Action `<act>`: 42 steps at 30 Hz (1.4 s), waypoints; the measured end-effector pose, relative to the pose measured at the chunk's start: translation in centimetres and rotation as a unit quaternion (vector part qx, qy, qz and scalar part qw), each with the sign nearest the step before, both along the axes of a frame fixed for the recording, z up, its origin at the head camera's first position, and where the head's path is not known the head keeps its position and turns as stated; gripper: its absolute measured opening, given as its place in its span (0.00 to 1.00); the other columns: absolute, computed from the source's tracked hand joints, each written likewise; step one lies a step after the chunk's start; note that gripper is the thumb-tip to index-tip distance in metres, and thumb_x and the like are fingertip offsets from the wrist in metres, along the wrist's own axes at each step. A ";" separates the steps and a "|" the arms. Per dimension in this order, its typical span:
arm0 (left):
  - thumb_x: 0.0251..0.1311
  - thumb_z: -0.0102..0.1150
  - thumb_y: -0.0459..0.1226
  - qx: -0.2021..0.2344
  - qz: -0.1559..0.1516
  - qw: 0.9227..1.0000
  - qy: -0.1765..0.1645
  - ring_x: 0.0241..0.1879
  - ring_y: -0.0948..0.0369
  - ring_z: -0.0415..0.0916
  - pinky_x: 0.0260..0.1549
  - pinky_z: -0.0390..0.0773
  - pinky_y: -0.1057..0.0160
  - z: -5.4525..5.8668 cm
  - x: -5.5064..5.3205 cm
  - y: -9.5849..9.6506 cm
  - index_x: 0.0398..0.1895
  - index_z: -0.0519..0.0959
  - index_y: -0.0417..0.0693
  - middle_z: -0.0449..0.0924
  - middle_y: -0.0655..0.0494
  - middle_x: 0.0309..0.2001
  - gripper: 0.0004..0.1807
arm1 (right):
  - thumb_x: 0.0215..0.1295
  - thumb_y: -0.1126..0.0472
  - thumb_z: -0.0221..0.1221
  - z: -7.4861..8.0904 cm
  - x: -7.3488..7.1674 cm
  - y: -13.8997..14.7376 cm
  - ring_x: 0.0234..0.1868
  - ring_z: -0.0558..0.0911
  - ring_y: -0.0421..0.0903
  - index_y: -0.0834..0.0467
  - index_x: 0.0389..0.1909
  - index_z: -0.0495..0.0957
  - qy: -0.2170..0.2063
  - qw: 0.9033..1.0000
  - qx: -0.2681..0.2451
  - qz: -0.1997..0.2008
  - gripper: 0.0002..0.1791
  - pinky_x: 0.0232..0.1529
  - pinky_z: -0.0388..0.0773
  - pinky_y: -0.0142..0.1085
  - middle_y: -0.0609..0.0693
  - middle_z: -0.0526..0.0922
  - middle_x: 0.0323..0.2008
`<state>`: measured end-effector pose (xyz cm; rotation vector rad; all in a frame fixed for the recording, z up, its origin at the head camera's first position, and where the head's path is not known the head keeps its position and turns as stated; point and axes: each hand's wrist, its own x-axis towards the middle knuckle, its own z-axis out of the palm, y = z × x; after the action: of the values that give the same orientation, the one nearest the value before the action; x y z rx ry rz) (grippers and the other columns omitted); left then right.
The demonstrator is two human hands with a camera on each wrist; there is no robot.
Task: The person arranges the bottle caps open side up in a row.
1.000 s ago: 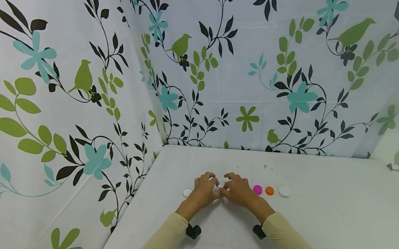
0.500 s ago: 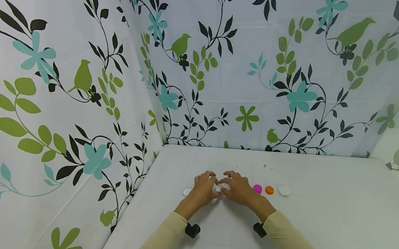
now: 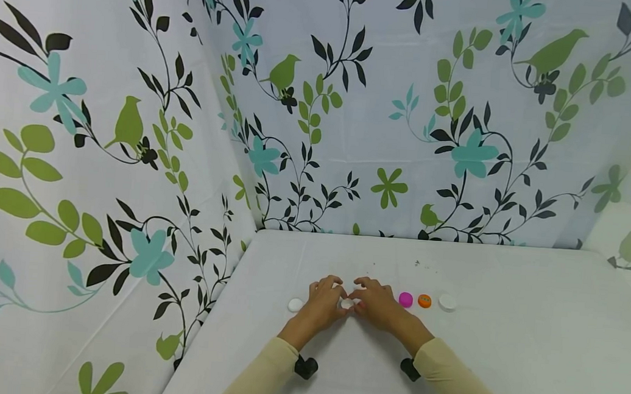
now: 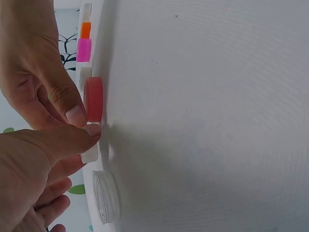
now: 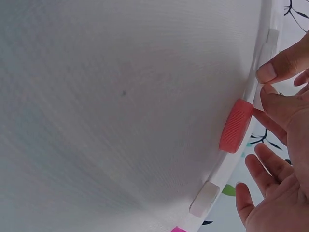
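Small whitish round plastic cap (image 3: 347,303) sits in the head view's lower middle, pinched at its edges by the arched left hand (image 3: 323,302) and right hand (image 3: 378,305), each grip nearly closed. White flat surface (image 3: 536,347) spreads wide at lower right, its back edge well beyond both hands. Pale and shallow, the cap is partly hidden.

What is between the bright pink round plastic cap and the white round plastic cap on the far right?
A small round orange plastic cap sits between the pink cap and the white cap; the head view shows it.
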<state>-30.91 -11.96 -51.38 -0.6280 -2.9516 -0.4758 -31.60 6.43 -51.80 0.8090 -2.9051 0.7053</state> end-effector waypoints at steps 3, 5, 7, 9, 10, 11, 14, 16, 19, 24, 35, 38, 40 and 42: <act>0.64 0.75 0.46 -0.001 -0.001 1.000 -0.001 0.68 0.48 0.70 0.64 0.64 0.43 -0.1 0.1 0.2 0.46 0.86 0.46 0.75 0.48 0.65 0.15 | 0.70 0.58 0.69 -0.1 0.2 0.1 0.70 0.74 0.61 0.51 0.53 0.89 -0.001 1.000 -0.001 0.001 0.12 0.61 0.71 0.64 0.58 0.77 0.68; 0.64 0.74 0.46 -0.004 0.001 1.000 -0.004 0.68 0.48 0.70 0.64 0.64 0.44 -0.1 0.2 0.3 0.47 0.87 0.46 0.75 0.48 0.65 0.16 | 0.71 0.59 0.69 -0.1 0.3 0.2 0.70 0.74 0.61 0.52 0.53 0.89 0.000 1.000 -0.002 0.003 0.12 0.61 0.71 0.64 0.59 0.78 0.68; 0.64 0.75 0.47 -0.006 0.001 1.000 -0.004 0.68 0.49 0.70 0.64 0.64 0.44 -0.1 0.2 0.4 0.47 0.87 0.46 0.75 0.49 0.64 0.16 | 0.70 0.60 0.69 -0.1 0.3 0.2 0.69 0.75 0.62 0.53 0.52 0.90 0.003 1.000 -0.003 0.003 0.12 0.60 0.71 0.64 0.59 0.78 0.67; 0.64 0.74 0.47 -0.006 0.002 1.000 -0.004 0.68 0.49 0.70 0.64 0.64 0.44 0.0 0.3 0.5 0.47 0.87 0.47 0.75 0.49 0.64 0.16 | 0.70 0.60 0.69 -0.1 0.4 0.2 0.69 0.75 0.62 0.52 0.52 0.90 0.008 1.000 -0.001 0.001 0.12 0.59 0.72 0.63 0.59 0.78 0.67; 0.64 0.74 0.47 -0.007 0.001 1.000 -0.004 0.68 0.49 0.70 0.64 0.65 0.44 0.0 0.3 0.5 0.47 0.87 0.47 0.75 0.49 0.64 0.15 | 0.70 0.59 0.69 -0.1 0.4 0.2 0.69 0.75 0.62 0.52 0.51 0.90 0.012 1.000 -0.001 0.000 0.11 0.58 0.72 0.63 0.59 0.79 0.67; 0.64 0.74 0.46 -0.008 0.000 1.000 -0.004 0.68 0.49 0.70 0.64 0.65 0.43 0.0 0.3 0.6 0.47 0.87 0.47 0.75 0.49 0.64 0.15 | 0.70 0.59 0.69 -0.2 0.4 0.2 0.69 0.75 0.61 0.52 0.51 0.90 0.013 1.000 0.001 -0.001 0.11 0.59 0.72 0.62 0.59 0.79 0.67; 0.64 0.74 0.46 -0.014 -0.002 1.000 -0.004 0.67 0.48 0.70 0.63 0.65 0.43 0.1 0.3 0.6 0.47 0.86 0.48 0.74 0.49 0.64 0.15 | 0.70 0.59 0.70 -0.3 0.3 0.3 0.69 0.75 0.61 0.52 0.51 0.90 0.012 1.000 0.000 -0.003 0.11 0.58 0.72 0.62 0.59 0.79 0.67; 0.64 0.74 0.46 -0.018 -0.002 1.000 -0.005 0.67 0.48 0.71 0.63 0.66 0.43 0.1 0.3 0.6 0.47 0.86 0.48 0.74 0.49 0.63 0.15 | 0.69 0.58 0.70 -0.4 0.3 0.4 0.69 0.75 0.62 0.52 0.51 0.90 0.011 1.000 -0.002 -0.003 0.11 0.58 0.72 0.62 0.59 0.79 0.67; 0.64 0.74 0.47 -0.019 -0.003 1.000 -0.008 0.66 0.48 0.71 0.62 0.66 0.43 0.1 0.1 0.7 0.48 0.86 0.48 0.75 0.49 0.63 0.15 | 0.68 0.57 0.71 -0.4 0.3 0.5 0.69 0.75 0.62 0.52 0.51 0.90 0.010 1.000 -0.002 -0.003 0.12 0.58 0.71 0.61 0.58 0.78 0.67; 0.64 0.74 0.47 -0.018 -0.004 1.000 -0.011 0.66 0.47 0.71 0.62 0.67 0.42 0.1 -0.1 0.7 0.47 0.86 0.48 0.76 0.47 0.63 0.16 | 0.68 0.57 0.71 -0.4 0.3 0.7 0.69 0.75 0.61 0.51 0.51 0.90 0.023 1.000 0.011 0.002 0.12 0.58 0.72 0.62 0.59 0.78 0.67; 0.62 0.76 0.47 -0.016 -0.016 0.999 -0.022 0.67 0.47 0.70 0.62 0.67 0.45 0.7 0.0 1.5 0.56 0.82 0.47 0.74 0.47 0.64 0.23 | 0.62 0.47 0.75 1.6 0.4 2.2 0.72 0.72 0.61 0.53 0.62 0.84 -0.006 0.999 0.042 -0.017 0.28 0.62 0.69 0.63 0.57 0.74 0.72; 0.62 0.76 0.45 -0.018 -0.021 0.999 -0.026 0.67 0.48 0.70 0.62 0.67 0.45 0.8 0.1 2.0 0.56 0.82 0.47 0.73 0.48 0.64 0.23 | 0.61 0.45 0.76 1.6 0.4 2.7 0.73 0.71 0.61 0.53 0.60 0.85 -0.017 0.999 0.043 -0.019 0.29 0.63 0.69 0.64 0.57 0.74 0.72; 0.62 0.76 0.44 -0.020 -0.025 0.999 -0.027 0.67 0.47 0.70 0.62 0.67 0.44 0.9 0.1 2.2 0.56 0.83 0.46 0.73 0.47 0.64 0.22 | 0.60 0.44 0.76 1.3 0.4 3.0 0.73 0.71 0.61 0.52 0.58 0.86 -0.023 0.999 0.045 -0.022 0.28 0.63 0.69 0.64 0.57 0.74 0.72; 0.63 0.76 0.44 -0.023 -0.026 0.999 -0.025 0.67 0.47 0.71 0.62 0.68 0.44 0.8 0.1 2.5 0.56 0.83 0.47 0.73 0.47 0.64 0.21 | 0.60 0.45 0.76 1.1 0.4 3.2 0.73 0.71 0.61 0.51 0.55 0.87 -0.028 0.998 0.045 -0.024 0.25 0.64 0.68 0.64 0.57 0.75 0.71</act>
<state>-30.82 -9.47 -50.57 -0.7090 -3.0084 -0.4370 -31.22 9.64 -50.71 0.7378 -3.0137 0.6069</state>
